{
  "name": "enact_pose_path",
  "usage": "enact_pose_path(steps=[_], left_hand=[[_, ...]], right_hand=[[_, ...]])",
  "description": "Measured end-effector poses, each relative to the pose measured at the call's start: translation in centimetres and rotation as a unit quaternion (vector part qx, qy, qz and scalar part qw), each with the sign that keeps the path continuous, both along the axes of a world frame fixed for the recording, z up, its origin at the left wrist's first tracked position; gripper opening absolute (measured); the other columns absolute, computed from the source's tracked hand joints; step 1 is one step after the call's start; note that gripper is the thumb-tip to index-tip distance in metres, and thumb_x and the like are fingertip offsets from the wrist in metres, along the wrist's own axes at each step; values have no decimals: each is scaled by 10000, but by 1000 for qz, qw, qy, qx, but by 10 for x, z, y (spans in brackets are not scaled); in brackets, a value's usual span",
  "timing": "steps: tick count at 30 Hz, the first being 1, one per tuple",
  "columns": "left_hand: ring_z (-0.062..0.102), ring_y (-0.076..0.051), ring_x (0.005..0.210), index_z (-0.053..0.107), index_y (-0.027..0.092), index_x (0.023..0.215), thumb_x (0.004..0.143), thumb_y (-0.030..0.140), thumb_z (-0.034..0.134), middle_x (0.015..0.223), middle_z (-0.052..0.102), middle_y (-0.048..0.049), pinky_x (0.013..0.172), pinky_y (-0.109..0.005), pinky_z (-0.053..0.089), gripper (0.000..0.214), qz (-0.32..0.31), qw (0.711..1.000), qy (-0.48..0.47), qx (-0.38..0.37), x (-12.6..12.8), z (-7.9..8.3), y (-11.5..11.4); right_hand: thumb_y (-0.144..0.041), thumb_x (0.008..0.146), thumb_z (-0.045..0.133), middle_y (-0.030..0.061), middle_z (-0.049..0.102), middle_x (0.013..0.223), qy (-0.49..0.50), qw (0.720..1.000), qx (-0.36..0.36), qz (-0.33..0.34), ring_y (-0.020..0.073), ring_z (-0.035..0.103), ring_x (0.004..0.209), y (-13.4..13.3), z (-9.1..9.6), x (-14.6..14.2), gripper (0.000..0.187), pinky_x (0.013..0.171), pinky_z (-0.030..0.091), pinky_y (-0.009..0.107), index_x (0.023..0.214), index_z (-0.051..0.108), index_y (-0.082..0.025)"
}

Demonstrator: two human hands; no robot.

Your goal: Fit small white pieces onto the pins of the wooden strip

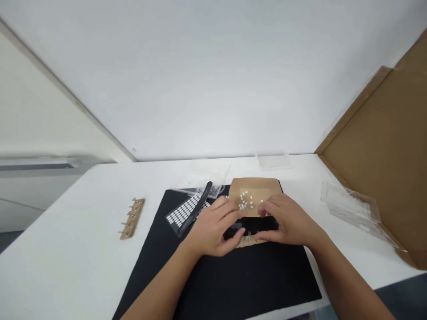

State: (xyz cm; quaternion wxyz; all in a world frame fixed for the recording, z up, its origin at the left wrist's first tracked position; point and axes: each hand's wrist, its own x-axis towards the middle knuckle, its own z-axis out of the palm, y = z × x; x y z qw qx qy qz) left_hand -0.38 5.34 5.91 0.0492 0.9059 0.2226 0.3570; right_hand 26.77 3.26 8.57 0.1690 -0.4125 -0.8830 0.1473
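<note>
Over the black mat [213, 284], my left hand [216, 226] is curved, its thumb at the left part of a tan strip [248, 241] with small clear upright pieces. Its other fingers reach toward a brown card tray [255, 183]. From the other side, my right hand [287, 220] brings its thumb to the strip, with its curled index finger near the tray's front edge. Thumb and fingers stand apart on both hands. A shiny dark area lies between them; I cannot make out what it is. Small white oval pieces [245, 202] lie scattered in the tray.
Left of my hands, a curved black file [196, 209] crosses a sheet of white ovals [180, 218]. Another tan strip with metal pegs [132, 218] rests on the white table [83, 249]. Clear plastic boxes [350, 204] stand at right beside brown cardboard [390, 155].
</note>
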Motion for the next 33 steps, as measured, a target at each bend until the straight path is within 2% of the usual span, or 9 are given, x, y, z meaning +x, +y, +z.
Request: enact_pose_path(steps=[4, 6, 10, 12, 15, 17, 23, 27, 33], left_hand=[[579, -279, 876, 680, 165, 1115, 900, 150, 594, 938, 691, -101, 799, -422, 540, 232, 145, 985, 56, 70, -18, -4, 11], [577, -289, 883, 665, 166, 1090, 858, 107, 556, 899, 677, -94, 782, -414, 546, 263, 161, 980, 97, 72, -28, -5, 17], [579, -320, 997, 621, 171, 1158, 783, 87, 557, 1007, 695, -109, 828, -431, 558, 390, 224, 965, 126, 53, -39, -1, 22], [569, -324, 1013, 624, 190, 1101, 782, 87, 565, 1022, 687, -109, 851, -442, 556, 340, 236, 960, 146, 41, -41, 1, 23], [560, -318, 991, 634, 200, 1012, 787, 84, 570, 1015, 667, -108, 890, -460, 550, 261, 216, 961, 171, 27, -44, 1, 26], [564, -329, 1027, 648, 186, 1053, 820, 102, 572, 1069, 669, -125, 943, -485, 539, 259, 231, 957, 174, 19, -45, -3, 29], [552, -393, 1204, 656, 152, 1257, 1006, 287, 531, 1218, 698, -172, 1007, -543, 505, 311, 341, 924, 173, -11, -52, -19, 39], [560, -397, 1205, 679, 158, 1261, 1021, 377, 531, 1209, 697, -187, 1003, -548, 508, 357, 356, 918, 172, -30, -57, -25, 43], [579, -385, 1170, 705, 164, 1212, 1000, 322, 553, 1126, 722, -175, 1024, -542, 510, 305, 346, 922, 168, -43, -61, -29, 46]], right_hand=[[-540, 969, 769, 53, 732, 1021, 2, 999, 26, -19, 244, 655, 977, 8, -5, 5, 377, 902, 443, 378, 1055, 600, -214], [-506, 983, 763, 55, 733, 1039, 2, 999, 31, -21, 246, 652, 996, 11, -8, 6, 341, 918, 445, 386, 1063, 599, -217], [-449, 1013, 731, 48, 731, 1049, 4, 999, 34, -30, 243, 652, 1011, 14, -11, 6, 262, 933, 449, 394, 1067, 611, -223], [-419, 1023, 716, 50, 730, 1052, 3, 999, 35, -31, 241, 653, 1018, 15, -13, 6, 224, 935, 454, 394, 1063, 617, -223], [-374, 1025, 706, 57, 726, 1059, 1, 999, 35, -32, 246, 647, 1025, 17, -16, 6, 182, 935, 465, 402, 1058, 616, -219], [-360, 1017, 711, 63, 721, 1063, 1, 999, 34, -30, 255, 643, 1025, 18, -19, 7, 179, 934, 472, 410, 1057, 612, -216], [-360, 1027, 697, 64, 711, 1054, -1, 999, 31, -29, 255, 639, 1012, 17, -21, 7, 171, 922, 484, 411, 1059, 613, -216], [-339, 1032, 694, 63, 713, 1036, 0, 999, 24, -23, 247, 634, 1003, 15, -17, 4, 150, 896, 494, 390, 1050, 615, -213], [-331, 1037, 679, 68, 708, 1034, 5, 1000, 17, -19, 253, 634, 998, 15, -18, 3, 137, 878, 504, 391, 1051, 616, -210]])
